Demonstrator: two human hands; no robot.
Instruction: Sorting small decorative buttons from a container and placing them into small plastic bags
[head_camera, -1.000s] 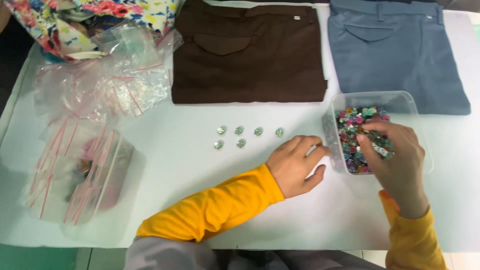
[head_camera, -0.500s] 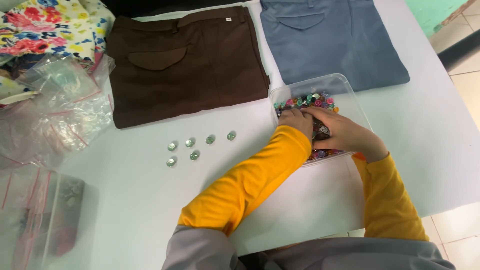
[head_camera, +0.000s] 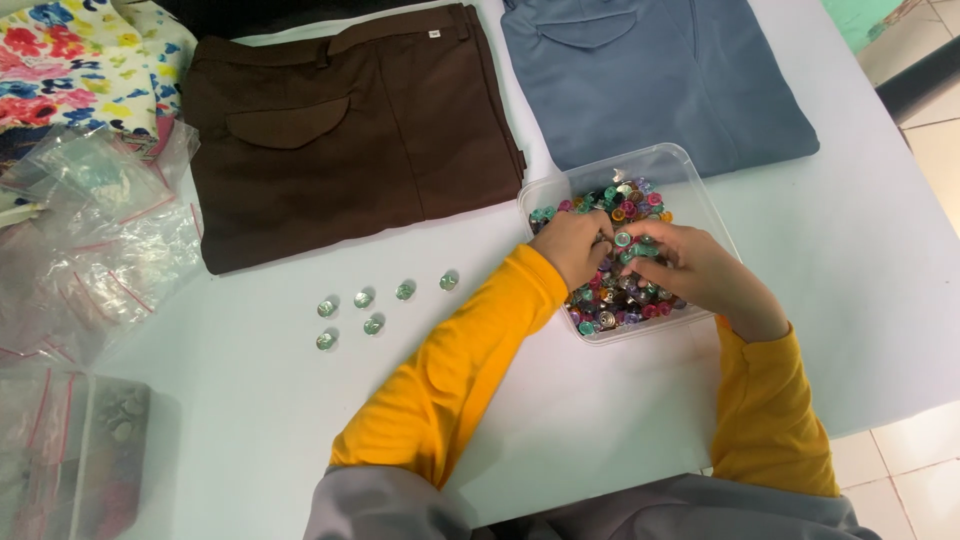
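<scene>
On the white surface (head_camera: 250, 420), the left hand (head_camera: 575, 245) has joined the right hand (head_camera: 690, 265) in the tub (head_camera: 700, 185), both now pinching at buttons (head_camera: 625, 290).

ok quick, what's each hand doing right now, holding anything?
Left hand: fingers curled down into the buttons in the tub; grip cannot be told.
Right hand: same, fingers among the buttons; cannot be told.

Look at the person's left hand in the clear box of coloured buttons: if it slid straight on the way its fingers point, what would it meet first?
The left hand points right, across the buttons, toward the right hand. Its fingertips already seem to be nearly touching that hand's fingers, so it would probably meet them first, though depth is hard to judge.
</scene>
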